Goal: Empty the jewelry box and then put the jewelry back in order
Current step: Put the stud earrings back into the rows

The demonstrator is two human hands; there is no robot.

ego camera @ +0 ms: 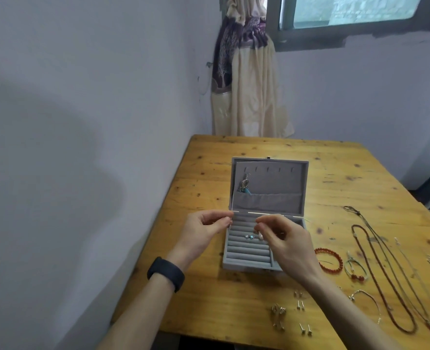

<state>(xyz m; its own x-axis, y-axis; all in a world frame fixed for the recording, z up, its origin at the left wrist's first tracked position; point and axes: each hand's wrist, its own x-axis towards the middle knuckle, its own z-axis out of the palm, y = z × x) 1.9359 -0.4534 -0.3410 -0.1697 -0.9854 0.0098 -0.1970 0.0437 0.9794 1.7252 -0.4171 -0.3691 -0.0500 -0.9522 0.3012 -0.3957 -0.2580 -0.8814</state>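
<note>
A grey velvet jewelry box point(249, 260) stands open on the wooden table point(209, 299), lid upright. A dangling earring with turquoise point(244, 185) hangs in the lid above its pocket. Small blue studs point(249, 236) sit in the ring rolls. My left hand point(204, 231) pinches a small earring at the box's left rim. My right hand point(284, 238) hovers over the box, fingertips pinching a tiny pale piece. To the right lie a red bead bracelet point(329, 260), bangles point(355, 270), and long necklaces point(385, 274). Small stud earrings point(301, 305) lie near the front.
A wall runs close along the table's left side. A tied curtain point(246, 84) hangs in the corner beyond the table, under a window point(355, 11). Bare wood shows behind and to the left of the box.
</note>
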